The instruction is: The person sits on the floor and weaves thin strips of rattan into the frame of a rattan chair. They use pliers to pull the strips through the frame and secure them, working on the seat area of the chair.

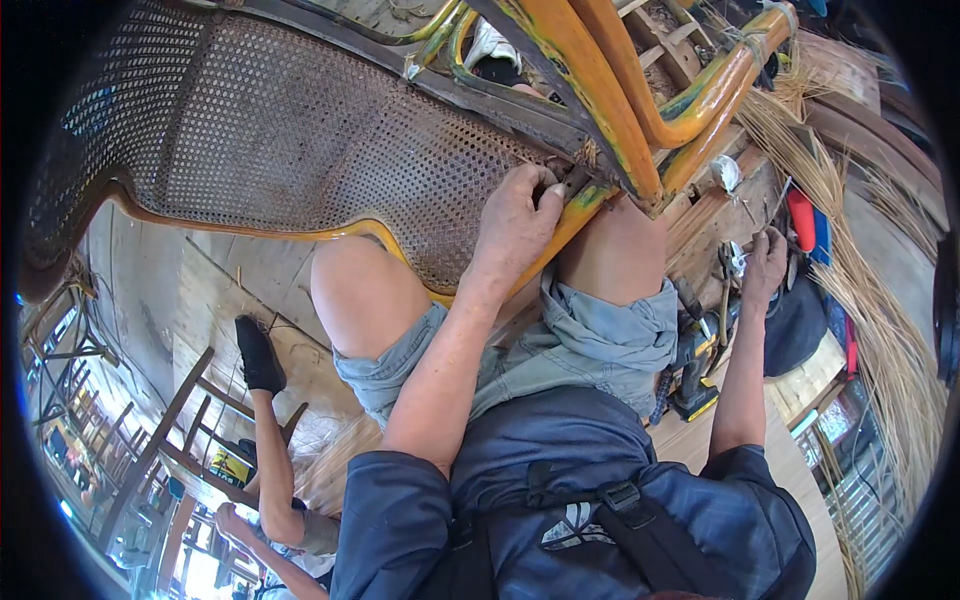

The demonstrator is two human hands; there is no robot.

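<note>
A long curved chair frame with a woven cane panel (pixel 290 130) lies across my knees, its rim partly yellow-orange and partly dark. My left hand (pixel 520 225) rests at the panel's right end, by the corner where the cane meets the yellow rail (pixel 572 228). Its thumb and forefinger are pinched together; whatever is between them is too small to make out. Off to the right, my right hand (pixel 764 264) is over the tools, its fingers bent and close together beside a red-handled tool (pixel 801 218). What those fingers grip, if anything, is hidden.
Bent yellow-orange poles (pixel 660 110) rise beyond my left hand. A bundle of cane strands (pixel 850 270) runs down the right side. A yellow-and-black power drill (pixel 692 375) lies by my right thigh. At lower left, another person's leg (pixel 275 460) extends near a wooden chair frame (pixel 185 440).
</note>
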